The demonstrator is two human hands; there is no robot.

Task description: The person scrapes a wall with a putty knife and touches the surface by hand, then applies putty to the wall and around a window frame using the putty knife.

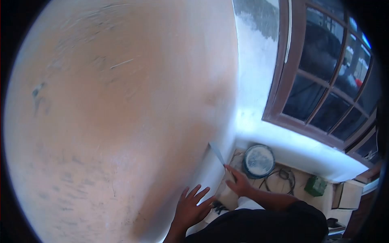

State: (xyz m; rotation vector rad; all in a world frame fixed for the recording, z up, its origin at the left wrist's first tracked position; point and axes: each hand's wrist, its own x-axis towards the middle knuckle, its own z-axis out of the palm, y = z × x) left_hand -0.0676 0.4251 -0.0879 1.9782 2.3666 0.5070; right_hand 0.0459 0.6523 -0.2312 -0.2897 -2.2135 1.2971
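No legible text, labels or brands anywhere in view. Numbers and signs: none that can be read.

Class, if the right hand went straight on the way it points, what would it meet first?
Most likely the large tan wall: the right hand points toward it with the scraper leading. The scraper's tip may be touching it now, but one view leaves depth unclear.

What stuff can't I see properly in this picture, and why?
- Most of the handle of the scraper: head view, the right hand covers it.
- Whether the left hand touches the wall: head view, the hand hides its own palm.
- Red thing at the window: head view, small, blurred.
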